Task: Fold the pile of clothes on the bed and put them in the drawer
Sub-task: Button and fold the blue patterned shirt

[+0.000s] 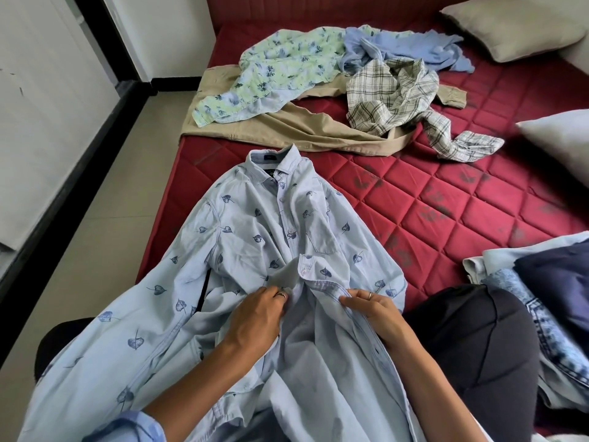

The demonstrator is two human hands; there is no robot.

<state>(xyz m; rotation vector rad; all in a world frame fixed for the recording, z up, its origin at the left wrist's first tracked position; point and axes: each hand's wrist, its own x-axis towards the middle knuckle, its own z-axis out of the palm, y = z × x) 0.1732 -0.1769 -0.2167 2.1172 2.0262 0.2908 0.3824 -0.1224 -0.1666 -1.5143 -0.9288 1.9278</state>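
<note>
Presently, in the head view, we pinch the leaf-print shirt (255, 237) at its two front edges, left hand (258, 314) and right hand (371, 309) each closed on cloth, likely to line up the placket before folding. It lies collar-away on the red quilted bed (446, 199), the unfolded pile (318, 87) beyond, pillows (516, 27) at the far side, tiled floor (111, 193) alongside.

Red quilted mattress (446, 199) fills centre and right of frame. Leaf-print lt-blue shirt (255, 237) is spread at lower centre. Unfolded pile is seen at top centre: khaki trousers (287, 129), floral shirt (277, 68), plaid shirt (395, 94), blue garment (408, 47). Two pillows (516, 23) at upper right; denim stack (541, 307) at right edge.
</note>
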